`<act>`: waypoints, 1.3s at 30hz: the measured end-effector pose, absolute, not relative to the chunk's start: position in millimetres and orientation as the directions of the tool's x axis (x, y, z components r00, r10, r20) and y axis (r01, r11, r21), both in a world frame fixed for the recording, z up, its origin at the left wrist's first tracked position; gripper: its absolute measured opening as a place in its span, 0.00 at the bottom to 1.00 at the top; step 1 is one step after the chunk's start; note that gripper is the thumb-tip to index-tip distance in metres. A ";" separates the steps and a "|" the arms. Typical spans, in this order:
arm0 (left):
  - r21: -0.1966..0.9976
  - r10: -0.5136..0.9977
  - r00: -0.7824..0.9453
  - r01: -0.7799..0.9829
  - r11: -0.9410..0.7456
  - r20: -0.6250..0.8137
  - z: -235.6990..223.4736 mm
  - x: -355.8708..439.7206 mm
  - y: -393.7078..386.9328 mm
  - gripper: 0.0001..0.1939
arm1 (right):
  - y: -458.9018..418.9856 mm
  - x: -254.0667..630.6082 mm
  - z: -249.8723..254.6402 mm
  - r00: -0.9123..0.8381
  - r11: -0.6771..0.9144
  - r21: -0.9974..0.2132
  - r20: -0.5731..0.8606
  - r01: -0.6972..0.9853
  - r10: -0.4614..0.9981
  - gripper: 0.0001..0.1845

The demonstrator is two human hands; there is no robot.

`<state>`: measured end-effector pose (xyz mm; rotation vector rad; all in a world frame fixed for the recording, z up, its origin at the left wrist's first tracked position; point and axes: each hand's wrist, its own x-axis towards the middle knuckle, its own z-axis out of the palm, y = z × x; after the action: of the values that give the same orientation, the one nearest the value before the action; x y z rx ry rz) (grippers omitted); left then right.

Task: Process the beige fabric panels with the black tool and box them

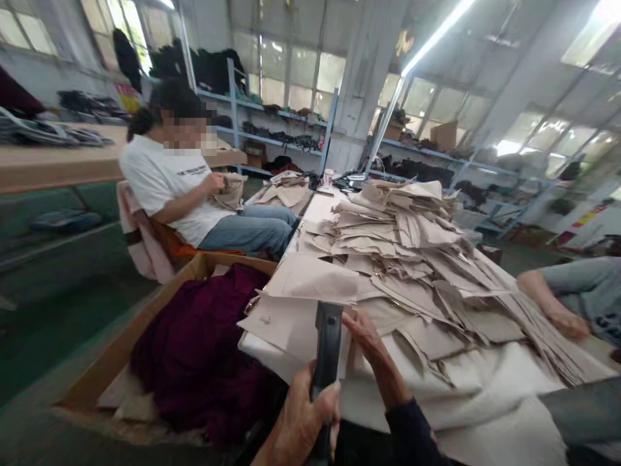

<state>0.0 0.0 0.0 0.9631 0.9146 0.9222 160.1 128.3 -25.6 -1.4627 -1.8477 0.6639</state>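
My left hand (305, 411) is wrapped round the grip of a black handheld tool (328, 343) with a broad, squared head pointing away from me; its exact kind does not show. Beside the head, my right hand (365, 333) reaches forward with fingers stretched out at the edge of a beige cloth piece (286, 323). Its fingertips are partly hidden by the tool. This flat piece lies at the table's near left corner, under and behind the tool, with a small metal-looking bit on it.
Layered beige cloth pieces (407, 239) are heaped across the white table (315, 210). A cardboard box (101, 362) with dark purple cloth (208, 349) stands at left. Beyond it, a seated person (169, 168) handles beige cloth. Another person's arm (548, 298) rests at right. Blue shelves (276, 116) stand behind.
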 end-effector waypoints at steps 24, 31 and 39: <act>0.851 0.911 -0.210 -0.477 0.221 -0.354 -10.9 -89.1 -34.8 0.21 | 175.9 81.0 33.4 -0.637 0.603 0.234 0.113 0.763 0.762 0.12; 0.864 0.926 -0.207 -0.465 0.191 -0.316 -6.9 -88.3 -39.1 0.21 | 156.2 98.0 92.9 -0.668 0.525 0.437 0.299 0.730 0.681 0.24; 0.855 0.899 -0.214 -0.450 0.257 -0.383 -6.7 -100.5 -62.2 0.20 | 80.1 89.6 -33.5 -0.758 0.675 0.372 0.150 0.638 0.634 0.26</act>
<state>-100.5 -62.2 -6.7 0.4932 1.2332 1.3299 89.6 80.1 -33.5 -1.0887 -2.8669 -0.6415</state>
